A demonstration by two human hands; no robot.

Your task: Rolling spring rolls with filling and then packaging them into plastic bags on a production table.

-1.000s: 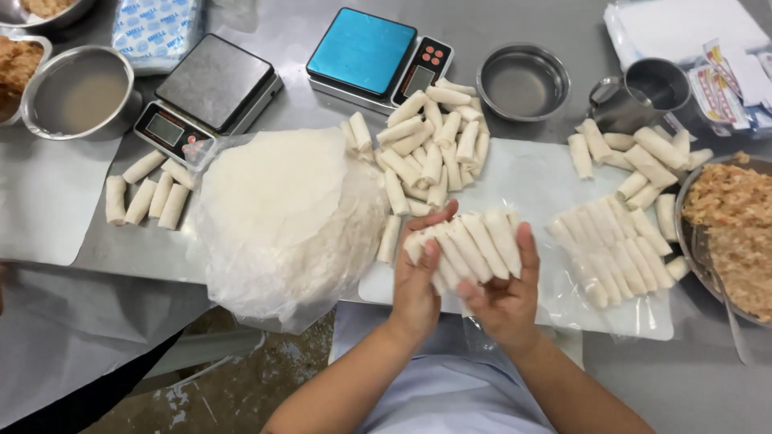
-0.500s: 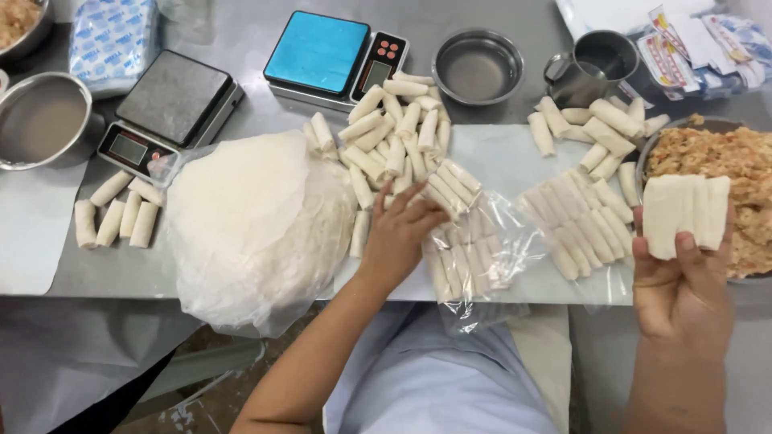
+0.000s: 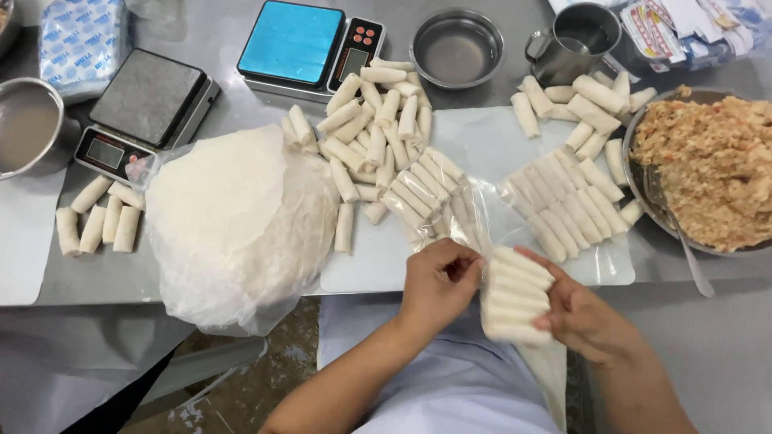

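Note:
My right hand [image 3: 587, 321] holds a flat row of several white uncooked spring rolls [image 3: 515, 297] just off the near table edge. My left hand [image 3: 438, 283] is beside that row, its fingers pinched on the edge of a clear plastic bag [image 3: 474, 213] that lies on the table with more rolls inside. A loose pile of rolls [image 3: 378, 120] lies behind the bag. Another neat row of rolls [image 3: 563, 201] sits to the right on a white sheet [image 3: 482, 137].
A bagged stack of round wrappers [image 3: 241, 217] lies left. Behind are a blue-topped scale [image 3: 293, 40], a grey scale [image 3: 145, 100], a metal bowl [image 3: 456, 48] and a mug [image 3: 575, 40]. A bowl of filling [image 3: 708, 169] with a spoon [image 3: 683, 241] stands right. A few rolls [image 3: 96, 221] lie far left.
My right hand has carried the row of rolls from the right side in to the middle. My left hand has come back from the bag on the table to its near edge.

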